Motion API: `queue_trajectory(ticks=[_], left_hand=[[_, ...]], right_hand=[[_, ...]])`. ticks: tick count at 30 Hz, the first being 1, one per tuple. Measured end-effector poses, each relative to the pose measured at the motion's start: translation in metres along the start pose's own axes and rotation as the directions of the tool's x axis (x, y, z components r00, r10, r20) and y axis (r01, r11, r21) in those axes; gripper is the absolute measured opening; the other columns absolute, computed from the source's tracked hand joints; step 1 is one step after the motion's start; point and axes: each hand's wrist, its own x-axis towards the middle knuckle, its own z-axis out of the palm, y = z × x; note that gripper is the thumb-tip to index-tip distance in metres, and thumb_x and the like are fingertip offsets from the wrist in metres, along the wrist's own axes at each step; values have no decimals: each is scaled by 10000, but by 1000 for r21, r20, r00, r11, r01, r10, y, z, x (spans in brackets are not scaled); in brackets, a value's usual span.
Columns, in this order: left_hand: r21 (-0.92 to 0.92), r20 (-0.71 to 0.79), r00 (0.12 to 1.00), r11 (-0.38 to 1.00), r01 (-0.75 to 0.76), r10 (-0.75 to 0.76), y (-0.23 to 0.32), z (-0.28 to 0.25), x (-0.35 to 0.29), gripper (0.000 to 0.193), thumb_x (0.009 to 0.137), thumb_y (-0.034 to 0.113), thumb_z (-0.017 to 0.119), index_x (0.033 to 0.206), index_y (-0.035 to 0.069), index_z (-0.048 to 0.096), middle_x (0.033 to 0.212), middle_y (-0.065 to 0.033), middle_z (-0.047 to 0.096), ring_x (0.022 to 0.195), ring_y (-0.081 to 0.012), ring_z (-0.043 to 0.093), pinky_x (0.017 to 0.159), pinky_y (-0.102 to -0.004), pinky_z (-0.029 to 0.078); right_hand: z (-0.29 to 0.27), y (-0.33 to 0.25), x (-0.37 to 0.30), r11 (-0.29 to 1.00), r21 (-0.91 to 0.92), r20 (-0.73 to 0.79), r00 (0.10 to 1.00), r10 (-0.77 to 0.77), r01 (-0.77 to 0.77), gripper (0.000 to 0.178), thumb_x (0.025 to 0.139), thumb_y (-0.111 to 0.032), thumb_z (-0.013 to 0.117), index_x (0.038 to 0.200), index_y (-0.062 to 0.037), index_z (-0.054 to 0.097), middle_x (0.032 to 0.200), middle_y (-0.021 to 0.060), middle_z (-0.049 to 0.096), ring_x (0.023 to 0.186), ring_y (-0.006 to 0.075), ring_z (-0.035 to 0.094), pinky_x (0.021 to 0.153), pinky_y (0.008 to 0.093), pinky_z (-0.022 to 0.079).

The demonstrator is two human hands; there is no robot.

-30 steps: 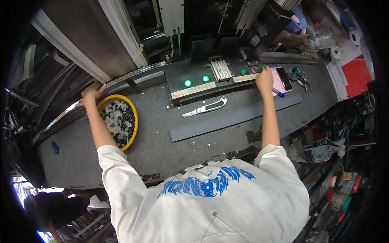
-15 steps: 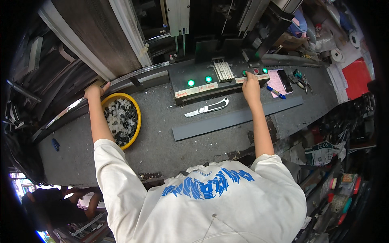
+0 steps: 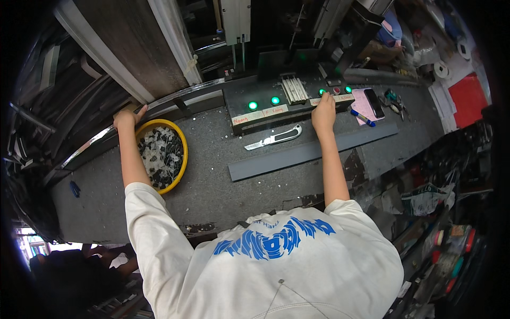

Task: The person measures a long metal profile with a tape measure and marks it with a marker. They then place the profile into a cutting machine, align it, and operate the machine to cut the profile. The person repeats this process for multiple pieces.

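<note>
My left hand [image 3: 128, 117] rests on the metal rail [image 3: 186, 91] at the back edge of the bench. Its thumb is stretched out apart; the other fingers are partly hidden. Just below it sits a yellow basin [image 3: 186, 151] of black and clear scraps. My right hand [image 3: 324, 110] is at the black control box [image 3: 249, 125], fingers curled together and empty, fingertips at a lit green button [image 3: 322, 92]. Two more green buttons glow on the box's left, and another green and a red button [image 3: 337, 91] stand right of my hand. A grey flat bar [image 3: 287, 159] lies below my right wrist.
A utility knife [image 3: 273, 138] with its blade out lies between box and bar. To the right are a blue marker [image 3: 363, 118], pink paper [image 3: 359, 101], a phone [image 3: 374, 103] and green-handled pliers [image 3: 393, 100]. A small blue object [image 3: 74, 189] lies far left.
My right hand has drawn slightly left and down, and more of the green button at its fingertips shows. My left hand stays on the rail. The view has shifted slightly.
</note>
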Motion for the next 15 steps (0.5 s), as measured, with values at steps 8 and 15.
queue_trajectory(ticks=[8,15], left_hand=[[5,30,1000,1000,9,-9,3,2,8,1140,717,926,425,1436,44,481,1435,-185,516,1261,-354,564,975,-501,505],[49,54,999,999,-12,9,1,-4,8,1154,693,939,436,1441,61,479,1435,-183,517,1257,-343,570,958,-484,520]], right_hand=[[4,4,-4,997,73,-74,997,-4,9,452,775,91,589,1211,74,471,1329,298,499,1277,438,453,1081,463,398],[4,1,-8,995,94,-103,994,-27,36,500,747,110,583,1227,78,447,1332,304,467,1281,457,426,1085,470,384]])
